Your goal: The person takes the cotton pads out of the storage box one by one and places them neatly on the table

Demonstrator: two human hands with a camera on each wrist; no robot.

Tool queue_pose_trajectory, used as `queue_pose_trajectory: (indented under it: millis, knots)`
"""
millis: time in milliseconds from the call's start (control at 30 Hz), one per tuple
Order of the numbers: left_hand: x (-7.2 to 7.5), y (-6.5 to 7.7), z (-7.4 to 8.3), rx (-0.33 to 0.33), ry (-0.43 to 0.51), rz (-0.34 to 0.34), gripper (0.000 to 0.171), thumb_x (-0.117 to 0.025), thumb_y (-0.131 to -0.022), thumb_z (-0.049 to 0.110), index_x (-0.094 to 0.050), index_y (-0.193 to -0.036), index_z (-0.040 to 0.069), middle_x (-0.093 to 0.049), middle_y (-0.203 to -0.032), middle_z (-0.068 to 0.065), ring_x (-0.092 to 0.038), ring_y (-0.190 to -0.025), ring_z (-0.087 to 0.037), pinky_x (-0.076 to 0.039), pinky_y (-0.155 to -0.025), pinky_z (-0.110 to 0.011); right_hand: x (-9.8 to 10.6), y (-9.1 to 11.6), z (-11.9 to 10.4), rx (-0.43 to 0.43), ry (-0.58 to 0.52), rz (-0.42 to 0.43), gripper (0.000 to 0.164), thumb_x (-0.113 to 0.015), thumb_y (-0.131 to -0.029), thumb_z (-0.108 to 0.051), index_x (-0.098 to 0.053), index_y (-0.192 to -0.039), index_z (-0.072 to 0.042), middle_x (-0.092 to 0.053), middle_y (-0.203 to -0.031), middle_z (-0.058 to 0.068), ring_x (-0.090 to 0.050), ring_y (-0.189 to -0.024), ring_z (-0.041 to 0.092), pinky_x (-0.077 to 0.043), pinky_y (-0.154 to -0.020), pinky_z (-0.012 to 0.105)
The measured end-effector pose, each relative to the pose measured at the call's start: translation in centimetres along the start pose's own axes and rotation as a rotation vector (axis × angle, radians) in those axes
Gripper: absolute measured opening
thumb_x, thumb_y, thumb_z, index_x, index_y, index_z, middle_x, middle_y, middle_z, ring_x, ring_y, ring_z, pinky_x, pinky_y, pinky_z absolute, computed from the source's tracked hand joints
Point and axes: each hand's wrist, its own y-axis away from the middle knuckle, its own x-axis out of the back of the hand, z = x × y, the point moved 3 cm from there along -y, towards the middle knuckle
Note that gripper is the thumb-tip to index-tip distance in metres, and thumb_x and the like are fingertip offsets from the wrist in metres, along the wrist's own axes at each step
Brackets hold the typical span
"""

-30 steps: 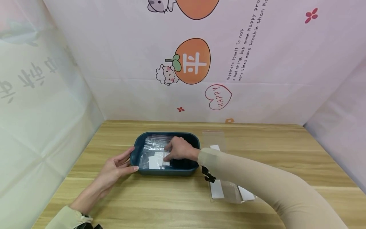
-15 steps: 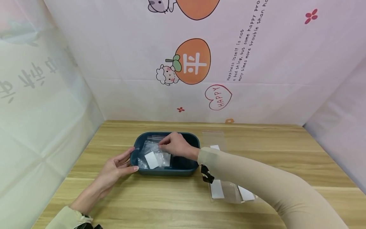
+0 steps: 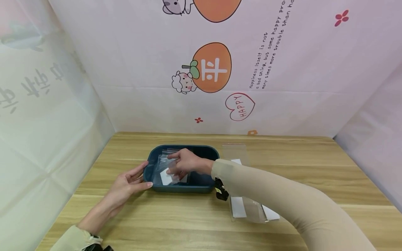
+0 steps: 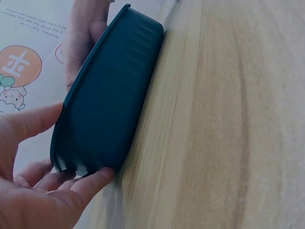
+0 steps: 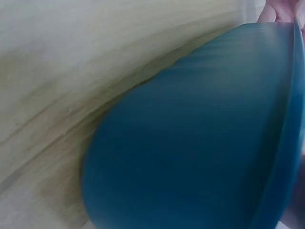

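A dark teal plastic bin (image 3: 182, 189) stands on the wooden table, holding clear zip bags (image 3: 162, 160) with white cards (image 3: 165, 177) in them. My left hand (image 3: 125, 186) grips the bin's left end, thumb and fingers against its outside in the left wrist view (image 4: 52, 191). Inside the bin, my right hand (image 3: 190, 162) reaches over the bags, index finger and thumb spread apart; it covers part of them. Whether its other fingers touch a bag is hidden. The right wrist view mostly shows the bin's outer wall (image 5: 190, 129).
Right of the bin, partly under the right forearm, lie clear zip bags with white pieces (image 3: 238, 208) on the table (image 3: 176, 223). A printed cloth backdrop (image 3: 141, 87) rises behind the table, with pale cloth at both sides.
My right hand pinched and shifted a bag half a second ago; now its fingers are spread and lie a little lower and further left. The bagged cards have shifted. The left hand stays put.
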Motion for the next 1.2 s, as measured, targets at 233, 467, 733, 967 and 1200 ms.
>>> queue_pose_trajectory:
  millis: [233, 467, 733, 967, 1200]
  knots:
    - [0.0, 0.0, 0.0, -0.001, 0.002, 0.005, 0.084, -0.077, -0.097, 0.011, -0.03, -0.167, 0.011, -0.023, -0.171, -0.016, -0.028, -0.153, -0.042, -0.043, -0.11, -0.029, 0.1, 0.4, -0.5, -0.017, -0.043, -0.007, 0.066, -0.075, -0.096, 0.001, -0.046, -0.156, 0.005, -0.075, -0.082, 0.016, -0.071, -0.061, 0.016, -0.065, -0.077, 0.045]
    - [-0.1, 0.0, 0.1, -0.006, -0.008, -0.001, 0.084, -0.077, -0.097, 0.012, -0.03, -0.167, 0.012, -0.021, -0.172, -0.017, -0.028, -0.152, -0.043, -0.044, -0.11, -0.029, 1.1, 1.7, -1.1, 0.023, -0.053, -0.002, 0.064, -0.074, -0.097, 0.002, -0.047, -0.155, 0.005, -0.072, -0.125, 0.023, -0.071, -0.064, 0.016, -0.065, -0.076, 0.043]
    - [-0.2, 0.2, 0.1, -0.008, -0.014, 0.003, 0.087, -0.08, -0.096, 0.015, -0.029, -0.167, 0.011, -0.021, -0.172, -0.016, -0.027, -0.152, -0.044, -0.042, -0.112, -0.031, 2.4, 3.0, -1.5, 0.046, -0.03, 0.003, 0.068, -0.074, -0.097, 0.001, -0.043, -0.158, 0.002, -0.075, -0.114, 0.02, -0.072, -0.066, 0.016, -0.064, -0.075, 0.038]
    - [-0.2, 0.3, 0.1, -0.017, -0.022, 0.016, 0.088, -0.081, -0.094, 0.015, -0.032, -0.166, 0.011, -0.023, -0.171, -0.015, -0.029, -0.152, -0.042, -0.04, -0.112, -0.029, 3.6, 4.3, -2.2, 0.056, -0.013, 0.044, 0.07, -0.076, -0.095, 0.003, -0.046, -0.158, -0.001, -0.063, -0.082, 0.013, -0.071, -0.065, 0.017, -0.064, -0.071, 0.034]
    - [-0.2, 0.2, 0.1, -0.015, -0.024, 0.014, 0.089, -0.081, -0.094, 0.015, -0.03, -0.167, 0.01, -0.022, -0.172, -0.015, -0.028, -0.152, -0.043, -0.039, -0.113, -0.031, 5.0, 6.4, -3.1, 0.075, 0.013, 0.074, 0.073, -0.077, -0.095, 0.002, -0.043, -0.16, -0.002, -0.068, -0.133, 0.022, -0.072, -0.066, 0.019, -0.065, -0.071, 0.038]
